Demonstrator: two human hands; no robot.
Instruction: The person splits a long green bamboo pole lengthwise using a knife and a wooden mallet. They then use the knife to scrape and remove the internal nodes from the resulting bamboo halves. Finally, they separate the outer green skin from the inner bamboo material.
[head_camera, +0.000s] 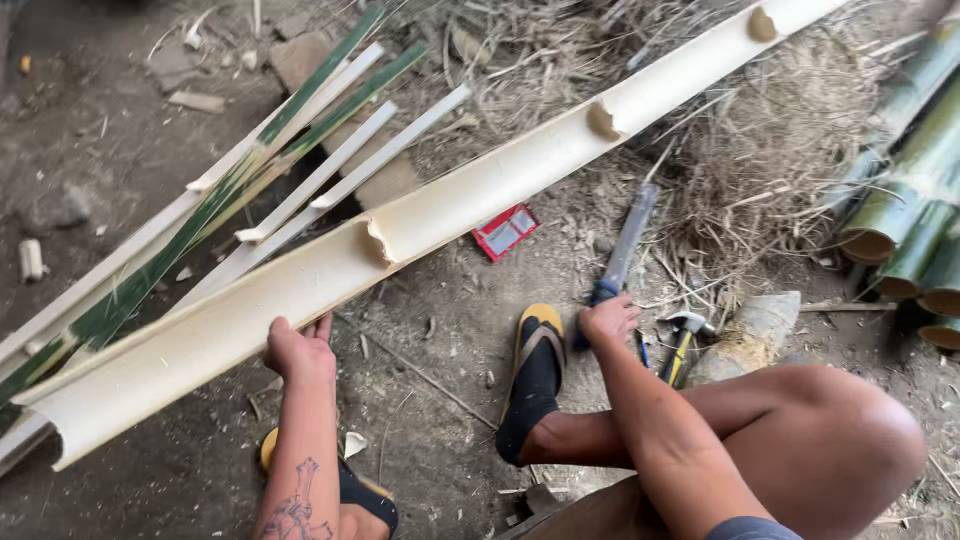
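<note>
the split bamboo half (420, 225) lies hollow-side up across the dirt ground (120, 140), its broken node walls not yet cleared. the left hand (298, 352) grasps its near edge; the right hand (607, 320) is clenched on a machete (622, 255). thin slats (330, 165) already lie stacked beyond it.

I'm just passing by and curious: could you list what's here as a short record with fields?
Place: dirt ground strewn with dry fibres
Left hand: grips the edge of a split bamboo half
Right hand: holds a blade by its blue handle
Beside right hand: hammer
Behind: bamboo strips, green culms
Feet: yellow sandal
</note>
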